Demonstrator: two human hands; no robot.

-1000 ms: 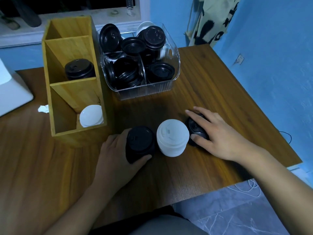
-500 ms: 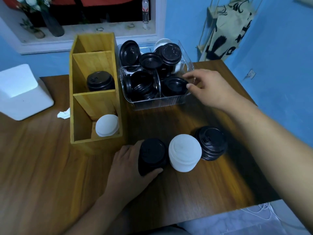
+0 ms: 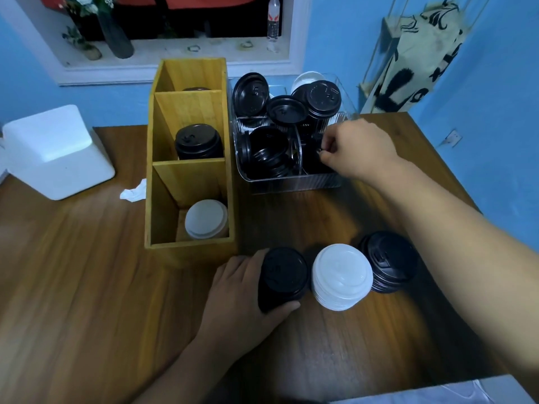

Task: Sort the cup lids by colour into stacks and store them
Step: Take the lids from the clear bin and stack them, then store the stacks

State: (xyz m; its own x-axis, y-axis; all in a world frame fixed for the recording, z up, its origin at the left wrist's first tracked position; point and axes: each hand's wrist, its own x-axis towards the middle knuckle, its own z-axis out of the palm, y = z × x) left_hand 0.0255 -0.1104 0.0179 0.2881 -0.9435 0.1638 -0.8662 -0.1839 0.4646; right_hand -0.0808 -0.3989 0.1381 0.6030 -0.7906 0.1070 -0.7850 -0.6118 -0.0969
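Three lid stacks stand near the table's front edge: a tall black stack [image 3: 282, 277], a white stack [image 3: 341, 277] and a shorter black stack [image 3: 389, 262]. My left hand [image 3: 243, 298] grips the tall black stack from the left. My right hand [image 3: 355, 148] reaches into the clear bin [image 3: 294, 182] of loose black lids and pinches a black lid [image 3: 316, 141] in its right compartment. The wooden organiser [image 3: 191, 246] holds a black stack [image 3: 198, 142] in the middle slot and a white stack [image 3: 206, 218] in the front slot.
A white foam block [image 3: 58, 153] sits at the left, and a crumpled tissue [image 3: 134, 192] lies beside the organiser. A patterned bag [image 3: 414, 53] hangs on the blue wall at the right. The table's front edge runs just below the stacks on the right.
My right hand left the short black stack, rose to the clear bin and dipped into its right compartment, pinching a lid. My left hand stayed on the tall black stack.
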